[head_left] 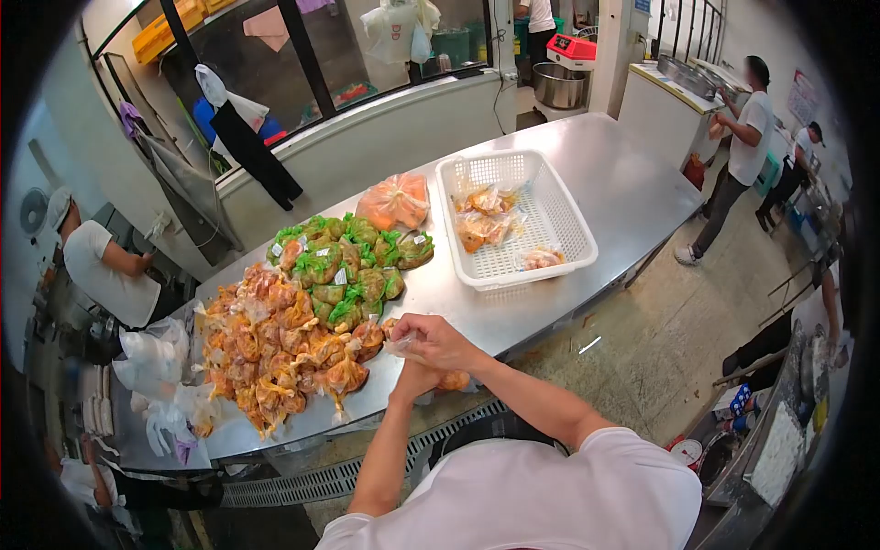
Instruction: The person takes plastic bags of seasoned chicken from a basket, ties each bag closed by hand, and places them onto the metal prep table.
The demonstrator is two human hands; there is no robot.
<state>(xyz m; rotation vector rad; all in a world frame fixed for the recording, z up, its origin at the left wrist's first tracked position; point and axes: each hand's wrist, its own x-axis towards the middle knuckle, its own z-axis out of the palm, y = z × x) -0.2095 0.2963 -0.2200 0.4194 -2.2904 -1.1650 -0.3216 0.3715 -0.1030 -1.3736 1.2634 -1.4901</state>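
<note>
Both my hands meet over the near edge of the steel table. My right hand [438,341] is closed on the clear plastic top of a small bag of orange food [453,379]. My left hand [417,377] is wrapped round the same bag from below, its fingers partly hidden by the right hand. Just left of them lies a big heap of knotted clear bags of orange-brown food [266,344]. Behind it are several green-topped bags [344,261] with white labels. A larger bag of orange pieces [394,201] lies farther back.
A white perforated basket [573,234] with a few bagged portions stands on the steel table [605,160]. Crumpled plastic bags [154,362] lie at the table's left end. Several people work around the room, one standing at the right [752,128]. A red mixer [570,50] is at the back.
</note>
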